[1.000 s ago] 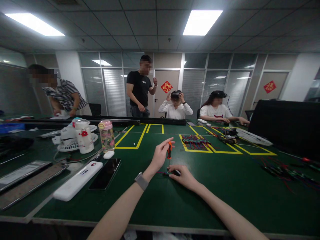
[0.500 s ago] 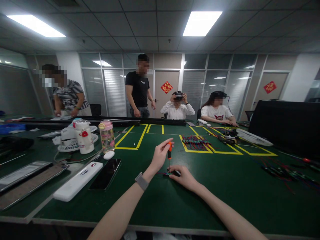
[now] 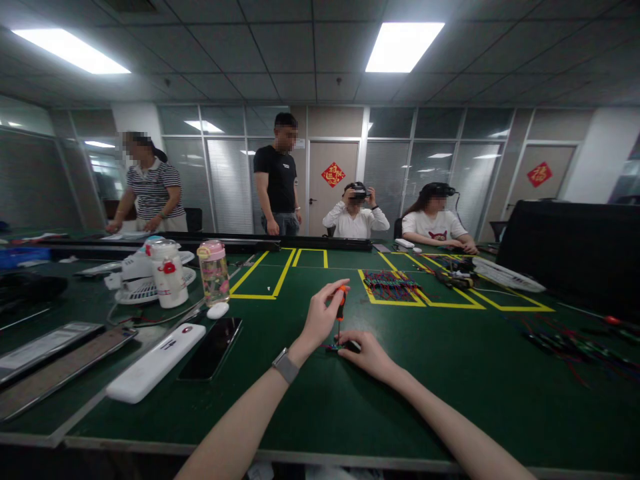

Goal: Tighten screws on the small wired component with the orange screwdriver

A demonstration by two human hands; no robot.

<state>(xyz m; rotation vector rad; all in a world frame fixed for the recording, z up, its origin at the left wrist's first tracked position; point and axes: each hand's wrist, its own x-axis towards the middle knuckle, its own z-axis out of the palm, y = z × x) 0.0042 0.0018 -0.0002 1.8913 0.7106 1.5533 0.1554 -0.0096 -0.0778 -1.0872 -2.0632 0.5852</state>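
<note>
Screwdriver (image 3: 341, 311) above board (image 3: 331, 347), phone (image 3: 211, 349) left, wires (image 3: 393, 285) behind right

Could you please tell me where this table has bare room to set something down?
The green table's widest bare patch lies between the right hand, the yellow-outlined wire pile and the loose wires at far right. Another lies between the forearms, toward the near edge. It is crowded at left, with the phone, white oblong device and bottles, and around the screwdriver.

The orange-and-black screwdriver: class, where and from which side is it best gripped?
Probably grip the screwdriver by its thick handle, from the upper left: it stands nearly upright, handle uppermost, thin shaft down toward the small board, while the right hand sits low on the right.
</note>
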